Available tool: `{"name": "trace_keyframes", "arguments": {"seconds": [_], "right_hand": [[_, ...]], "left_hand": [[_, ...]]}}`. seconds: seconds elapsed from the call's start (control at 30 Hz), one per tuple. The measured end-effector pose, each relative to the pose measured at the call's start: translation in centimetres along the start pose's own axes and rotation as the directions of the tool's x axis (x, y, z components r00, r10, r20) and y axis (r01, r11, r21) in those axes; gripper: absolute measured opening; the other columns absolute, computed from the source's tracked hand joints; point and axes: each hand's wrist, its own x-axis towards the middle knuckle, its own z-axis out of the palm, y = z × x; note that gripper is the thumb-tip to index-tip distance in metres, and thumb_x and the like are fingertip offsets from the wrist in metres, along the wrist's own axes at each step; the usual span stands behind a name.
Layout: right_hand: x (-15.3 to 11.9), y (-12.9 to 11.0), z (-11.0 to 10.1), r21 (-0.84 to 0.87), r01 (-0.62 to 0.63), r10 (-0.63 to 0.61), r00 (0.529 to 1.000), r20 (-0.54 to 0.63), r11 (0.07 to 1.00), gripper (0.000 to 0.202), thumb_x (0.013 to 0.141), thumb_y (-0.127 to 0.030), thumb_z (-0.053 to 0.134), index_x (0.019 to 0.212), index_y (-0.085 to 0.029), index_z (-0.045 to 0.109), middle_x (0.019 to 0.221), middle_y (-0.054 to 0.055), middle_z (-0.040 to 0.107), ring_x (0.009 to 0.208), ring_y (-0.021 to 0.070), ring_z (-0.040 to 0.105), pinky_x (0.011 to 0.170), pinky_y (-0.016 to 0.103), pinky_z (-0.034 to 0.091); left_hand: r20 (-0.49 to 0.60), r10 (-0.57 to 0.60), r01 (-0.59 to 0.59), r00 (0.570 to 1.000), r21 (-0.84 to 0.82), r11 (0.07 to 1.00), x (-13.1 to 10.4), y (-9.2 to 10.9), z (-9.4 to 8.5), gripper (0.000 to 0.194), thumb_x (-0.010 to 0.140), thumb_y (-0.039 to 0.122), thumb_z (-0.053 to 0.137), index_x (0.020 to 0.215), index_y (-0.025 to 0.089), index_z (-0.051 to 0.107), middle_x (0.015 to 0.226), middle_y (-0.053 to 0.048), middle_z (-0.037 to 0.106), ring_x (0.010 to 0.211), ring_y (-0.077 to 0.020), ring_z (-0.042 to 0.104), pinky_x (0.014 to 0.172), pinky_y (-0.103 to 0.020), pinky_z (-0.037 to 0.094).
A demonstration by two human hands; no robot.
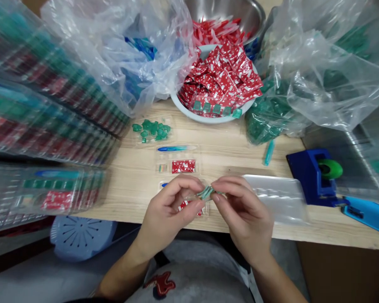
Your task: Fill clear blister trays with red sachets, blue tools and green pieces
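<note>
My left hand (169, 208) and right hand (243, 212) meet over desk (221, 155) edge, fingers of both pinched on small green packet (205, 192). Packet lies crosswise between fingertips, long axis left-right. Hands equally near. Partly filled clear tray (189, 206) directly beneath.

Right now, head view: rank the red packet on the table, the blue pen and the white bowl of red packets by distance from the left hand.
1. Red patterned packet, just beyond the left hand.
2. Blue pen, farther back.
3. White bowl of red packets, farthest, back right.
</note>
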Motion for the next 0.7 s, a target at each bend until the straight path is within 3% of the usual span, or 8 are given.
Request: {"name": "trace_keyframes", "arguments": {"seconds": [0.1, 0.3, 0.43, 0.57, 0.7], "right_hand": [[-0.3, 0.2, 0.2, -0.024, 0.042, -0.042, 0.999, 0.0, 0.999, 0.032, 0.084, -0.005, 0.064, 0.101, -0.031, 0.07, 0.096, -0.001, 0.068, 0.09, 0.0116, 0.066, 0.079, 0.025, 0.056], [-0.2, 0.0, 0.7, 0.051, 0.072, -0.068, 0.995, -0.076, 0.996, 0.026, 0.082, -0.001, 0.064, 0.094, -0.024, 0.068, 0.089, 0.0, 0.067, 0.085, 0.011, 0.065, 0.071, 0.022, 0.057], [-0.1, -0.1, 1.1, -0.02, 0.139, -0.141, 0.983, -0.122, 0.99, 0.027, 0.081, 0.001, 0.063, 0.095, -0.023, 0.067, 0.089, 0.001, 0.065, 0.086, 0.0114, 0.065, 0.072, 0.023, 0.057], [-0.5, 0.3, 1.6, -0.134, 0.232, -0.25, 0.959, -0.134, 0.963, 0.033, 0.081, 0.002, 0.064, 0.101, -0.024, 0.066, 0.093, 0.001, 0.067, 0.088, 0.0128, 0.065, 0.074, 0.026, 0.058], [-0.4, 0.7, 1.5, -0.116, 0.162, -0.177, 0.976, -0.128, 0.98, 0.026, 0.082, -0.003, 0.066, 0.097, -0.024, 0.069, 0.093, 0.001, 0.069, 0.088, 0.0125, 0.066, 0.073, 0.024, 0.058]], "left_hand": [[-0.029, -0.033, 0.032, 0.999, -0.032, 0.999, -0.1, -0.4, -0.1, 0.006, 0.083, 0.026, 0.069, 0.084, 0.021, 0.066, 0.081, 0.0, 0.069, 0.076, -0.0115, 0.067, 0.069, -0.02, 0.055], [-0.119, -0.1, 0.091, 0.988, -0.075, 0.993, -0.1, -1.0, 0.1, 0.006, 0.085, 0.026, 0.068, 0.085, 0.02, 0.066, 0.079, 0.001, 0.071, 0.071, -0.0108, 0.068, 0.066, -0.019, 0.055], [-0.081, -0.019, 0.015, 0.997, -0.049, 0.999, -0.5, -0.8, 0.1, 0.006, 0.086, 0.027, 0.067, 0.085, 0.021, 0.066, 0.082, -0.001, 0.07, 0.075, -0.0117, 0.067, 0.067, -0.02, 0.055], [-0.058, 0.123, -0.123, 0.991, 0.002, 0.992, -0.9, -0.9, 0.2, 0.013, 0.083, 0.023, 0.071, 0.094, 0.023, 0.065, 0.091, -0.001, 0.069, 0.088, -0.0127, 0.067, 0.078, -0.021, 0.055], [-0.099, 0.153, -0.146, 0.983, 0.078, 0.986, -0.8, -1.3, 0.2, 0.018, 0.082, 0.011, 0.065, 0.094, 0.023, 0.063, 0.091, 0.0, 0.068, 0.088, -0.0112, 0.066, 0.08, -0.02, 0.054]]}}
